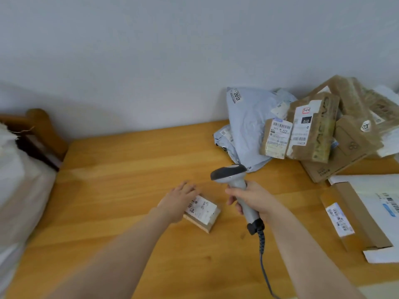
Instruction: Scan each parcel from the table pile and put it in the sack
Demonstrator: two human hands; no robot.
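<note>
A white sack (pixel 19 180) bulges at the far left, beside the wooden tabletop (pixel 118 180). Near the middle, the left hand (pixel 177 201) lies on the left part of a small parcel (pixel 204 211) that sits label-up on the wood, fingers stretched out and released. Just to its right, the right hand (pixel 252 199) has its fingers wrapped round the handle of a grey scanner (pixel 228 172), whose head points toward the parcel. The pile of parcels (pixel 311 130) sits at the back right against the wall, and a flat box (pixel 367 212) lies nearer at the right edge.

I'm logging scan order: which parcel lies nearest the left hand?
The small brown labelled box, lying alone right by the left hand; the other parcels all lie farther right.
</note>
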